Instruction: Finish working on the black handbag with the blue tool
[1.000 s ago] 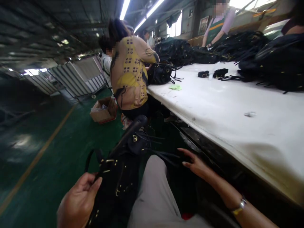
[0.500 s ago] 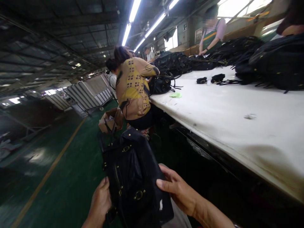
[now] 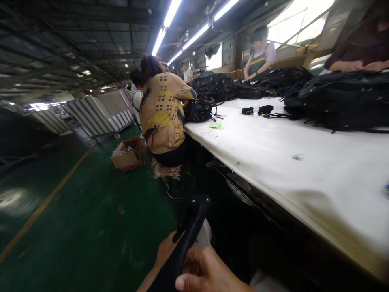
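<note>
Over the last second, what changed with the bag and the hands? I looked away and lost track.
The right hand, open and apart a second ago, joined the left hand on the black bag. The bag, held up broadside half a second ago, has dropped low and turned edge-on, with only a narrow part showing. The white table, the piled bags and the seated person in yellow stayed put.

white table (image 3: 273, 162) right, floor (image 3: 75, 211) open left

A black bag (image 3: 185, 239) stands edge-on and tilted, low in view above the lap.
</note>
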`<act>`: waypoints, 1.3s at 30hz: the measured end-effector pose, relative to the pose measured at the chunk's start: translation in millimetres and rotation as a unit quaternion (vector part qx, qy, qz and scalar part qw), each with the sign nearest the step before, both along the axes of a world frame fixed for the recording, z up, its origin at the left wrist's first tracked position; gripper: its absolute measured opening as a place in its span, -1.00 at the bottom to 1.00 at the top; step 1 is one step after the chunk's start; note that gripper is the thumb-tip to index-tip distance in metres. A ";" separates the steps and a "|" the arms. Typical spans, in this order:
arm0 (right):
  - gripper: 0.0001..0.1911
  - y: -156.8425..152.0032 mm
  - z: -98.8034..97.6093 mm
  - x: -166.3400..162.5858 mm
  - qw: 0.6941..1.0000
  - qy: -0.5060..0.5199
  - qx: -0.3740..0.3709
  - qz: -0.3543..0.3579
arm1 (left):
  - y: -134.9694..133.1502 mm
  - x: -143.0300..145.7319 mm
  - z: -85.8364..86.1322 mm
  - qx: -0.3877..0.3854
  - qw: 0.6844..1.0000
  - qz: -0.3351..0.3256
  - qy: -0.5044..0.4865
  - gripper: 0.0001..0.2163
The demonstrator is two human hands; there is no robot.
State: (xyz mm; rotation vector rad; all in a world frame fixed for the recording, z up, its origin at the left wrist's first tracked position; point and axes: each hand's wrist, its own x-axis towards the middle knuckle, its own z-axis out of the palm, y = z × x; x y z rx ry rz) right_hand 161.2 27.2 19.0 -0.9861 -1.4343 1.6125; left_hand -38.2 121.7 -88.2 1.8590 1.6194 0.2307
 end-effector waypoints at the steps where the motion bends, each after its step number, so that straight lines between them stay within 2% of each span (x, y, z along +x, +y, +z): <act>1: -0.68 1.5 -1.9 6.0 1.000 -0.014 -0.009 -0.006 | -3.1 2.7 0.7 -0.032 0.999 0.016 0.003 -0.40; 4: -0.61 9.6 -11.4 30.2 0.998 -0.046 -0.052 -0.014 | -8.5 5.1 4.6 -0.119 0.990 0.070 -0.040 -0.30; 6: -0.59 15.3 -16.9 50.6 0.995 -0.062 -0.052 -0.058 | -8.9 4.7 6.9 -0.151 0.982 0.088 -0.066 -0.24; 8: -0.71 17.6 -17.7 70.5 0.986 -0.089 -0.026 -0.136 | -9.3 5.3 9.7 -0.155 0.980 0.101 -0.079 -0.22; 10: -0.93 15.2 -12.0 83.0 0.970 -0.127 0.007 -0.207 | -11.0 7.4 13.1 -0.147 0.980 0.105 -0.086 -0.24; 12: -0.84 9.5 -0.9 82.8 0.955 -0.176 0.079 -0.225 | -12.9 9.8 15.4 -0.129 0.982 0.099 -0.092 -0.30; 14: -0.77 1.1 12.9 69.3 0.949 -0.193 0.178 -0.176 | -14.1 11.1 15.1 -0.121 0.983 0.102 -0.091 -0.36; 16: -0.78 -9.1 25.6 47.2 0.955 -0.164 0.234 -0.083 | -15.0 11.1 12.5 -0.121 0.982 0.115 -0.086 -0.38; 19: -0.77 -22.4 35.2 11.5 0.963 -0.133 0.229 0.042 | -16.4 9.9 6.9 -0.121 0.980 0.136 -0.079 -0.37; 21: -0.76 -26.0 35.2 -6.9 0.956 -0.157 0.233 0.081 | -17.0 8.5 3.2 -0.120 0.980 0.143 -0.072 -0.35; 27: -0.89 -24.0 33.0 -29.8 0.929 -0.257 0.251 0.083 | -15.9 3.8 -2.2 -0.119 0.982 0.134 -0.056 -0.34; 32: -0.91 -30.7 28.1 -34.4 0.905 -0.306 0.286 0.070 | -14.9 8.1 5.0 -0.124 0.982 0.132 -0.054 -0.35; 36: -0.90 -36.4 28.5 -29.4 0.912 -0.287 0.288 0.054 | -22.5 12.0 12.8 -0.131 0.985 0.100 -0.057 -0.37; 38: -0.86 -31.9 34.8 -24.7 0.909 -0.297 0.292 0.030 | -22.0 6.9 4.7 -0.138 0.986 0.085 -0.038 -0.34; 39: -0.81 -27.0 39.5 -21.8 0.906 -0.306 0.293 0.011 | -18.8 3.3 -2.7 -0.116 0.990 0.074 -0.022 -0.34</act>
